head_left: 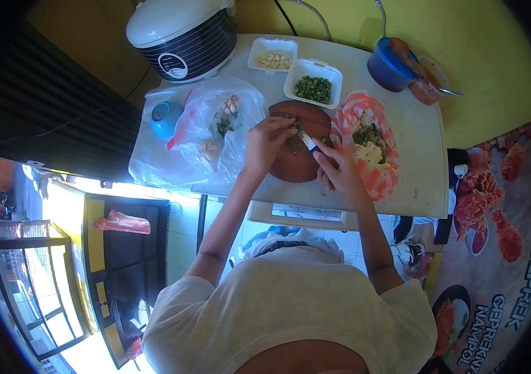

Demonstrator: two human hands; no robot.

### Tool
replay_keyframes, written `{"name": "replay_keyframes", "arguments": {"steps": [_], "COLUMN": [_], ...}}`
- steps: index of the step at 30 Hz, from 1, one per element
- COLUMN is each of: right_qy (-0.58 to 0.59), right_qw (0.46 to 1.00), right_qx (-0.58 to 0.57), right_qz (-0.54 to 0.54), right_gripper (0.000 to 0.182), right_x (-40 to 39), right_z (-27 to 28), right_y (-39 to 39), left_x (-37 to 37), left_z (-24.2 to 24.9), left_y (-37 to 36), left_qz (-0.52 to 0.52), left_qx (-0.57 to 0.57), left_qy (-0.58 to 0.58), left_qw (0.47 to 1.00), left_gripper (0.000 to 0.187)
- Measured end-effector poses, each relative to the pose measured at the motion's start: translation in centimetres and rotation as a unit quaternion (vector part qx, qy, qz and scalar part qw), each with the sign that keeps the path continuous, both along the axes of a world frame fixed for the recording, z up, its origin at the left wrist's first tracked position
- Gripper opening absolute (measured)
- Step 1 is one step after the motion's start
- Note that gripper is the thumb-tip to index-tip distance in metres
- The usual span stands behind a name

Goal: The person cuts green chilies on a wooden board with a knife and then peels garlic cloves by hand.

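Note:
Over a round brown cutting board point(293, 165), my right hand point(340, 171) is wrapped round the handle of a small knife point(308, 142). The blade points up and left toward my left hand point(268, 140), whose fingers are pinched on small green pieces point(296, 125) at the board's upper part. A few green bits lie on the wood near the blade. Behind the board, one white foam box point(338, 71) holds chopped green pieces and another point(252, 57) holds pale peeled cloves. To the right is an orange-and-white striped bag point(382, 182) with peelings in it.
A clear plastic bag point(184, 159) with garlic bulbs and a blue cup point(166, 118) are on the left of the table point(416, 146). A rice cooker point(184, 47) stands at the back left. A blue tub point(387, 67) and an orange-filled container point(427, 84) stand at the back right.

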State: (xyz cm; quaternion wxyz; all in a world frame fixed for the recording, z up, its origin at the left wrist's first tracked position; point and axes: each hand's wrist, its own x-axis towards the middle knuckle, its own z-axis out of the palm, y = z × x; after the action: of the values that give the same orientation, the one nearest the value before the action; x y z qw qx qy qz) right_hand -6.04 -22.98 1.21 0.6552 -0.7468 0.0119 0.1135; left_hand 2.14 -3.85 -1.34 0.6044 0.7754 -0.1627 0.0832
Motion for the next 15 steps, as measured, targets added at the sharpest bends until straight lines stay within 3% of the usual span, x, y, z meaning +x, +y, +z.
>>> {"name": "replay_keyframes", "arguments": {"steps": [3, 5, 8, 10, 15], "right_qy": [-0.025, -0.032, -0.039, -0.155, -0.19], "right_qw": [0.999, 0.999, 0.998, 0.98, 0.961], "right_qx": [-0.019, -0.006, 0.011, -0.099, -0.188], "right_qz": [-0.009, -0.023, -0.047, -0.073, -0.075], "right_gripper": [0.045, 0.045, 0.042, 0.039, 0.04], "right_x": [1.4, 2.8, 5.5, 7.6, 9.6], "right_z": [0.8, 1.3, 1.8, 1.5, -0.1], "right_y": [-0.9, -1.7, -3.3, -3.9, -6.2], "left_x": [1.6, 3.1, 6.6, 8.7, 10.1], "left_z": [1.4, 3.1, 3.7, 3.3, 3.3], "left_y": [-1.2, -2.2, -3.7, -4.3, -4.1], "left_qz": [-0.008, -0.025, -0.041, -0.036, -0.017], "left_qx": [-0.01, -0.009, 0.017, 0.041, 0.055], "left_qy": [-0.012, 0.057, -0.023, -0.015, -0.046], "left_qw": [1.0, 0.998, 0.999, 0.998, 0.997], "left_gripper": [0.025, 0.025, 0.026, 0.028, 0.031]}}
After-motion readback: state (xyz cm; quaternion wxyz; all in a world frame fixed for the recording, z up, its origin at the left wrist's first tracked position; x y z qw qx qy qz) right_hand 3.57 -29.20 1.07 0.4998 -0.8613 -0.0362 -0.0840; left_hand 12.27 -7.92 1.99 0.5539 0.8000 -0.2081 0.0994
